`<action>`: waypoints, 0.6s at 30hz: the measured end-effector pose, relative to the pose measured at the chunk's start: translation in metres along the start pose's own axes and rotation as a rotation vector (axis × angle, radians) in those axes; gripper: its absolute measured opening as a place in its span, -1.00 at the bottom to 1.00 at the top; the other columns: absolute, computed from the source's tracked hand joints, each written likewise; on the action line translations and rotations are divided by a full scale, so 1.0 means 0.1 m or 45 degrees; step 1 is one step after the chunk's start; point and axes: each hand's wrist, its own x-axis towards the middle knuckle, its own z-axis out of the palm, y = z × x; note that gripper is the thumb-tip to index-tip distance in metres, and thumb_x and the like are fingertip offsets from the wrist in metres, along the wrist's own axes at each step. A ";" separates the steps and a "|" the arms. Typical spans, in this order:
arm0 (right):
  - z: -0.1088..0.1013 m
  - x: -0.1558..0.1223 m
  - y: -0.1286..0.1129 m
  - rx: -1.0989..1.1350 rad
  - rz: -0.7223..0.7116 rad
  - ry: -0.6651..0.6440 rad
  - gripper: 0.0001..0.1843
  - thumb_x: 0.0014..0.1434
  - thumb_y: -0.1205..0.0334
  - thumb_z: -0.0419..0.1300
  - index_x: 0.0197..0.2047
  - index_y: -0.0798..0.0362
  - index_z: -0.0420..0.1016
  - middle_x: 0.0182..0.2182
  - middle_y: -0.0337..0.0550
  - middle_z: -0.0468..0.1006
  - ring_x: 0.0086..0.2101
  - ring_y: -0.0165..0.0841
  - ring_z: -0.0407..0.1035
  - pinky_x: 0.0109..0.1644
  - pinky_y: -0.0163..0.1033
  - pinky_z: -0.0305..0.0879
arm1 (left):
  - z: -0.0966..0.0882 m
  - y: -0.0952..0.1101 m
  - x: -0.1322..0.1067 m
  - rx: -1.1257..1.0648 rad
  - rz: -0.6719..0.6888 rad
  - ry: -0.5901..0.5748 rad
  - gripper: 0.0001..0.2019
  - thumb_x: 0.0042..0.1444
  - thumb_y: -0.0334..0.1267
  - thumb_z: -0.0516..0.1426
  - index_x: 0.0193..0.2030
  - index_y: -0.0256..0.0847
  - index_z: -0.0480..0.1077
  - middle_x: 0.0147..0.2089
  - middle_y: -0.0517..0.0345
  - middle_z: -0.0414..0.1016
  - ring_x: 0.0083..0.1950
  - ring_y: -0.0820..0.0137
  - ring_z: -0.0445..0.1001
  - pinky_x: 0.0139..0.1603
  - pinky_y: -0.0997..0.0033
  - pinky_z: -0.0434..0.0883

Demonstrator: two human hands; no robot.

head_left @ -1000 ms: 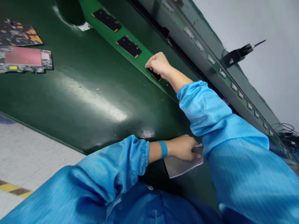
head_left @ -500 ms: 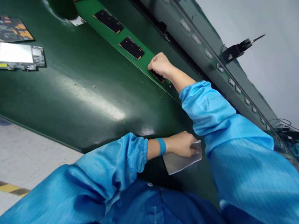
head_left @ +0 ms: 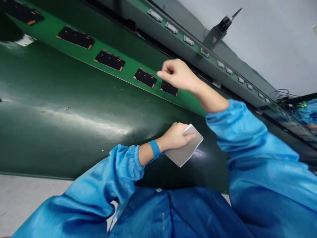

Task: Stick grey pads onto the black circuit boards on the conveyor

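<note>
A dark green bench surface [head_left: 61,132] fills most of the view, glossy and bare across its broad middle. Its near edge meets a pale floor [head_left: 29,191] at the lower left. Along the far edge runs a lighter green strip [head_left: 74,56] carrying a row of black boards [head_left: 109,60] set apart from one another. Behind the strip a rail [head_left: 188,40] bears small pale tabs, with a grey wall [head_left: 272,39] beyond.

The right hand [head_left: 178,75] is raised over the strip near its right end, just above the last black board [head_left: 169,88] and not touching it. Its fingers are curled in together; whether they pinch anything cannot be told.

The left hand [head_left: 174,135], with a blue wrist band [head_left: 155,148], is close to the near edge of the surface. Its fingers are clamped on a grey sheet [head_left: 184,152], held tilted, one corner pointing down towards the person's blue coat. Between the two hands the surface lies open.

At the far right edge of the view, another person's blue sleeve [head_left: 307,110] shows beside the rail.
</note>
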 end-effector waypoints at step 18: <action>0.06 -2.78 -0.07 0.896 0.530 0.393 -0.69 0.28 0.09 0.36 0.02 0.03 0.51 -0.36 -0.24 0.61 -0.39 -0.40 0.41 -0.23 -0.24 0.32 | -0.17 0.13 -0.01 -0.042 -0.157 0.113 -0.48 0.06 0.11 0.40 0.02 -0.24 0.70 -0.13 -0.03 0.75 -0.21 0.23 0.65 -0.24 0.42 0.52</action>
